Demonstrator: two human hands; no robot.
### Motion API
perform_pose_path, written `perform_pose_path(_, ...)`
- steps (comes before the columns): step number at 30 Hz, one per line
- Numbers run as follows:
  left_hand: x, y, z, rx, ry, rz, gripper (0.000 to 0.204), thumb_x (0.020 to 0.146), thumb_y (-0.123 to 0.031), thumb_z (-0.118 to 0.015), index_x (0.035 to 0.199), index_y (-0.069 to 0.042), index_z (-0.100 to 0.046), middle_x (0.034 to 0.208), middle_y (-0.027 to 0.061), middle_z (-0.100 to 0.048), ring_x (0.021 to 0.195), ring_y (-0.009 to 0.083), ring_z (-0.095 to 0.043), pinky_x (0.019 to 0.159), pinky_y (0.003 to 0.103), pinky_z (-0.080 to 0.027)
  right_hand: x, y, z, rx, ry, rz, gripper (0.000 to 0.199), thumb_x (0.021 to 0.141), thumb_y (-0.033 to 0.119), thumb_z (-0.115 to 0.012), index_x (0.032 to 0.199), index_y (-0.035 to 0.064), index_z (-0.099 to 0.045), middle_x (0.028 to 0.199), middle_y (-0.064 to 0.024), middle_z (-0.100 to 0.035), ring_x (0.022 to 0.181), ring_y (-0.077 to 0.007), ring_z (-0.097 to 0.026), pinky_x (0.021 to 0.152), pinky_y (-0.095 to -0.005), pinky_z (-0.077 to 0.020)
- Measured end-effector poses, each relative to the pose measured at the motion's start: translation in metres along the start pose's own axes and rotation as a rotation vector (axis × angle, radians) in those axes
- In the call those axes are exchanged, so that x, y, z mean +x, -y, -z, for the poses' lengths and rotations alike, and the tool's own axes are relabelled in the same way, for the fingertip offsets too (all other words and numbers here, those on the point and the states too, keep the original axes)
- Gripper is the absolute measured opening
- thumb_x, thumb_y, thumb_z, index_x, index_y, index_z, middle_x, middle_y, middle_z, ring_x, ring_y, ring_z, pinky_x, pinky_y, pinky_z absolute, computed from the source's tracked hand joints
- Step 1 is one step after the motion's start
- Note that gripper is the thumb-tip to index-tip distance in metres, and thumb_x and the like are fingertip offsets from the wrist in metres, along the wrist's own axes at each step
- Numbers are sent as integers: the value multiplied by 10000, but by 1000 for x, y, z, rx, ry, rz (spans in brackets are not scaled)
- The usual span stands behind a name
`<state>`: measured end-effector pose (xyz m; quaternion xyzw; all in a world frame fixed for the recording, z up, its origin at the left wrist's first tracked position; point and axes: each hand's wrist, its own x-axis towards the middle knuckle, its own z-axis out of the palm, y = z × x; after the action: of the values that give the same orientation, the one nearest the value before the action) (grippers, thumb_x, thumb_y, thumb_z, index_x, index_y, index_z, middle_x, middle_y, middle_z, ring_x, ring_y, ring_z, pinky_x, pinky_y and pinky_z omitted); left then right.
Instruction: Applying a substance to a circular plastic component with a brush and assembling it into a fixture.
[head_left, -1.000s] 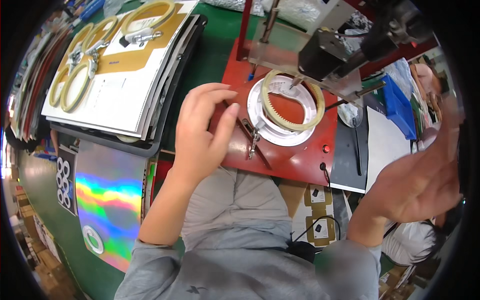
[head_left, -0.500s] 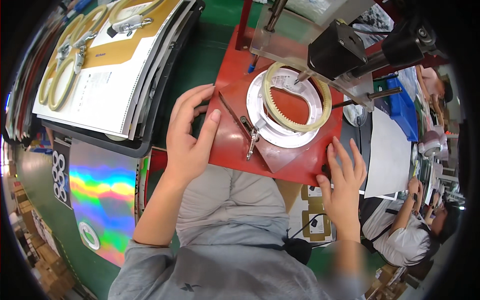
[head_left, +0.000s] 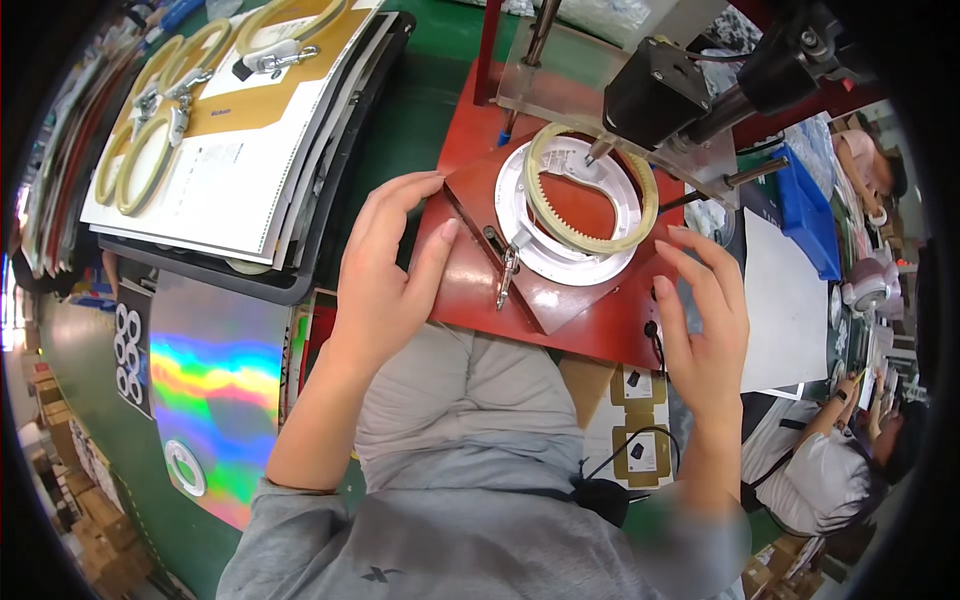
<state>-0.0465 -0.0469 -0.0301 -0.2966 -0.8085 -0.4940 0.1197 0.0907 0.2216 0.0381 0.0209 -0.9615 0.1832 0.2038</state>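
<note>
My left hand [head_left: 385, 270] lies with its fingers stretched out at the left corner of a red diamond-shaped plate [head_left: 468, 272], fingertips at its edge. At the right edge of the red base [head_left: 600, 340] is my right hand [head_left: 708, 325], fingers apart and nothing in them; whether it touches the base I cannot tell. A white plastic ring [head_left: 512, 205] lies flat on the plate. Over it sits a cream ring with inner teeth [head_left: 646, 185], tilted, and a small metal clasp [head_left: 507, 280] hangs at its near-left side.
Above the rings are a clear plastic plate [head_left: 575, 85], a black motor block [head_left: 655, 90] and metal rods. A black tray [head_left: 290, 285] at left holds papers and cream rings [head_left: 145, 165]. At right are a blue bin [head_left: 805, 215] and a seated person [head_left: 840, 460].
My right hand has moved forward along the base's right edge, its fingers more raised. My left hand stays at the plate's left corner. The whole view has shifted slightly.
</note>
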Motion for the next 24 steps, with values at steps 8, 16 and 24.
perform_pose_path(8, 22, -42, 1, 53, 65, -313, 261, 784, 1, -800, 1033, -37, -732, 1046, 94, -660, 984, 286, -610, 854, 373, -497, 23, 2, -15, 36, -43, 131, 307, 865, 1, -732, 1170, 24, -710, 1266, -145, -663, 1209, -348, -618, 1030, -435, -476)
perform_pose_path(16, 27, -46, -23, 175, 188, -390, 173, 779, -42, -796, 921, -77, -703, 1035, 48, -642, 1018, 292, -552, 862, 389, -470, 30, -9, -29, 26, 11, 193, 256, 829, 26, -758, 1080, 72, -744, 1138, -70, -691, 1181, -322, -629, 1015, -435, -473)
perform_pose_path(24, 42, -47, -2, -3, 307, -384, 160, 791, -27, -777, 910, -57, -673, 913, 23, -697, 929, 285, -569, 854, 381, -472, 30, -7, -31, 73, -35, 218, 232, 803, 49, -775, 1032, 88, -774, 1017, -47, -683, 1039, -288, -637, 894, -414, -484)
